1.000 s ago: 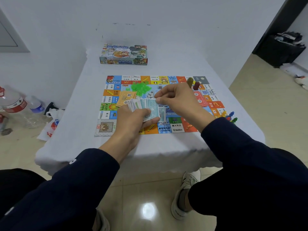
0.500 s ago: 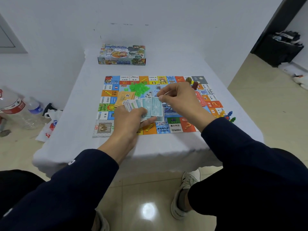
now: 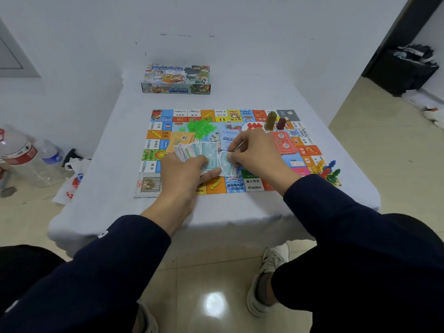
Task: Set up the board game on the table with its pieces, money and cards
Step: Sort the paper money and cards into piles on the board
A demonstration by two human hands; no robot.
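Fingers (image 3: 231, 156) on 1 banknote (image 3: 225, 165)

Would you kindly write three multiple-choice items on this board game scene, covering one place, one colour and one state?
1. Where is the game box?
A. on the floor
B. on the table beyond the board
C. on the board

2. What colour is the heap of small houses?
A. green
B. blue
C. black

3. What does the left hand do?
A. rests flat on the table
B. grips a fan of paper money
C. lifts the die

Key: 1 B, it lies past the board's far edge; 2 A, bright green plastic; 3 B, the paper money fans out above its fingers.
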